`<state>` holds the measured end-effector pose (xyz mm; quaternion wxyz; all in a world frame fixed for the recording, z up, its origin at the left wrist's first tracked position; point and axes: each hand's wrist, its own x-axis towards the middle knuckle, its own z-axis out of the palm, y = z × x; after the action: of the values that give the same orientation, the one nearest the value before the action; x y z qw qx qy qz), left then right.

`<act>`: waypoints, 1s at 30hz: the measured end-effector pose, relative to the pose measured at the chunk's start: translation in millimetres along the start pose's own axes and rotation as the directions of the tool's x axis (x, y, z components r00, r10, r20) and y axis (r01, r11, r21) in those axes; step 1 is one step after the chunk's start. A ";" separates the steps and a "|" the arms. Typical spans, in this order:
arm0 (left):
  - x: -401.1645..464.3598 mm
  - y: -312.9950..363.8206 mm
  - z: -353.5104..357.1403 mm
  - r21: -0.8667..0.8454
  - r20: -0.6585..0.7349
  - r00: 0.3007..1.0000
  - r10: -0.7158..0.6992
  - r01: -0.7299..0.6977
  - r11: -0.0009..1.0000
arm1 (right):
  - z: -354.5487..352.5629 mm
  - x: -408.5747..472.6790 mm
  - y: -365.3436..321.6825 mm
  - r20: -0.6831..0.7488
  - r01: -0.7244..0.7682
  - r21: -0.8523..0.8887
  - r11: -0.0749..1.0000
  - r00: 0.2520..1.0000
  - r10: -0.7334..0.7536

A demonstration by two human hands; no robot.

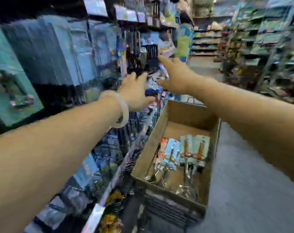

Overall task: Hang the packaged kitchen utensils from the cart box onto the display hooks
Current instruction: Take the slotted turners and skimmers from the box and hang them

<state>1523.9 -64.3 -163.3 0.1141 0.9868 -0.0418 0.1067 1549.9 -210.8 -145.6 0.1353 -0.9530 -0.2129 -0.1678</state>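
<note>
Shop aisle, head view, heavily blurred: display racks (62,52) of hanging goods run along the left, and shelving (267,36) lines the right side over a grey floor (243,190).

I note 2 bare arms stretched forward toward the rack. My left hand (136,93) carries a pale bangle (121,110) at the wrist. Its fingers reach into a cluster of hanging packs (153,83) at the rack face; blur prevents me from telling whether they grasp anything or only touch. My right hand (174,76) is just beside it, index finger extended toward dark packaged items (151,52) on the hooks, thumb near the same cluster. I cannot tell whether it is pinching a pack.

Below the hands, a cardboard box (149,148) stands open on a dark cart (168,207) next to the rack. Inside, at the near end, lie several packaged utensils (185,157): blue-green backing cards with metal tools, overlapping one another. The far end of the box shows bare cardboard.

Individual hooks are not distinguishable in the blur.
</note>
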 end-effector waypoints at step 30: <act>74.4 -16.1 469.8 -0.244 0.862 0.491 0.122 0.191 0.951 | 448.8 -99.3 245.8 0.578 -0.916 -0.129 0.379 0.241 0.780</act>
<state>1692.5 -163.1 -597.3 0.2315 0.8751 -0.0897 -0.4154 1693.7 -313.3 -636.0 0.2483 -0.8904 0.2942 0.2428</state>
